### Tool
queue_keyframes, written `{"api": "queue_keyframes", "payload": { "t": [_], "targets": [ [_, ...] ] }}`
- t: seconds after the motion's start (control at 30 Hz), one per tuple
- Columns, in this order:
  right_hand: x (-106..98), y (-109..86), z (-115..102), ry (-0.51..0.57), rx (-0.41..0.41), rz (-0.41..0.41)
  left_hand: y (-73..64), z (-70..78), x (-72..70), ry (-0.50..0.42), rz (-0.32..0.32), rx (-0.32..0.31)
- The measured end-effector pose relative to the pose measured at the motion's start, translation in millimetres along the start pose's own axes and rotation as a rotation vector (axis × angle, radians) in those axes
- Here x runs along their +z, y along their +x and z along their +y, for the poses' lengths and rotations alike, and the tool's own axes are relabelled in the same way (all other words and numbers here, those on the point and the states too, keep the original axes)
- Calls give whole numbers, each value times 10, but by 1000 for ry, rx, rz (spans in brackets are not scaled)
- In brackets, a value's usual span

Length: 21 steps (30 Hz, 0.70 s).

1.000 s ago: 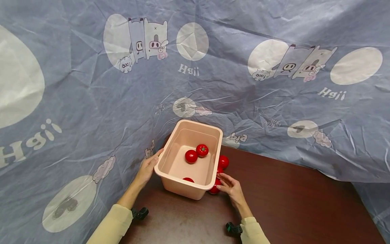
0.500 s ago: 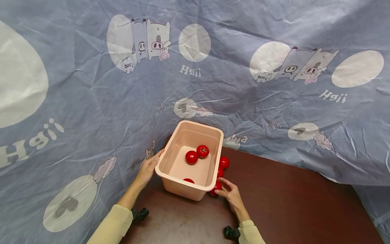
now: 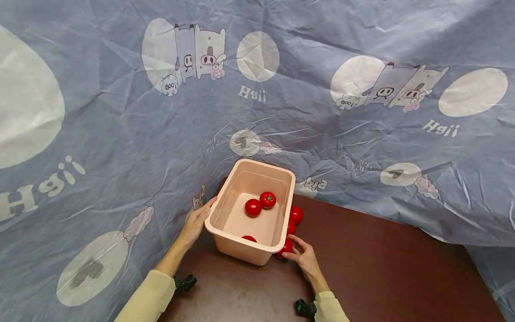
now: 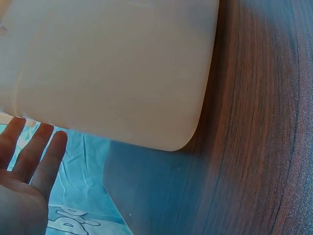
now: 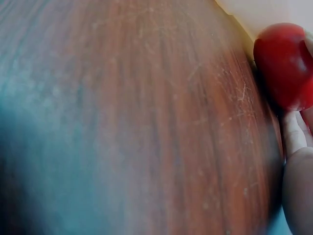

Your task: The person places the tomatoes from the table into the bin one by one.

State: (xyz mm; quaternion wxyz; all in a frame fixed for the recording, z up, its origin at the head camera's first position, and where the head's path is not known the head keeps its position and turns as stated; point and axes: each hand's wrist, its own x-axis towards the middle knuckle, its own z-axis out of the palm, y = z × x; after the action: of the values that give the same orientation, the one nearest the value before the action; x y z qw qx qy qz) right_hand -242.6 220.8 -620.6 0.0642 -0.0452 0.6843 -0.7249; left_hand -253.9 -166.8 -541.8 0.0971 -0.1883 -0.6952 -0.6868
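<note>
A peach plastic bin [image 3: 231, 248] stands on the dark table, with three red tomatoes inside, among them one with a green stem [image 3: 268, 200], a plain one [image 3: 253, 208] and one [image 3: 248, 239] mostly hidden by the near wall. My left hand [image 3: 196, 222] rests against the bin's left side at the rim; its fingers [image 4: 51, 156] are straight and spread in the left wrist view. Right of the bin, my right hand [image 3: 306, 258] holds a tomato [image 3: 287, 246] between thumb and fingers, close to the bin wall. The right wrist view shows this tomato [image 5: 281, 63] at its right edge.
Two more tomatoes, one farther back [image 3: 296, 214] and one partly hidden [image 3: 291, 228], lie along the bin's right side. A blue printed sheet [image 3: 169, 129] hangs behind and to the left of the brown wooden table [image 3: 370, 264].
My right hand has come slightly nearer to me along the bin's right side, its fingers settling around the nearest tomato. The left hand and bin stay put.
</note>
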Motion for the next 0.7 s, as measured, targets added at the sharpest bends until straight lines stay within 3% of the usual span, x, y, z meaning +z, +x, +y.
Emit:
{"api": "queue_keyframes", "payload": {
  "t": [0.47,0.7],
  "targets": [
    [2,-10,9,-9,13,55,0,8,2,20,7,16],
    [1,-62,13,-19,-40,83,-2,31,10,21,0,2]
  ]
}}
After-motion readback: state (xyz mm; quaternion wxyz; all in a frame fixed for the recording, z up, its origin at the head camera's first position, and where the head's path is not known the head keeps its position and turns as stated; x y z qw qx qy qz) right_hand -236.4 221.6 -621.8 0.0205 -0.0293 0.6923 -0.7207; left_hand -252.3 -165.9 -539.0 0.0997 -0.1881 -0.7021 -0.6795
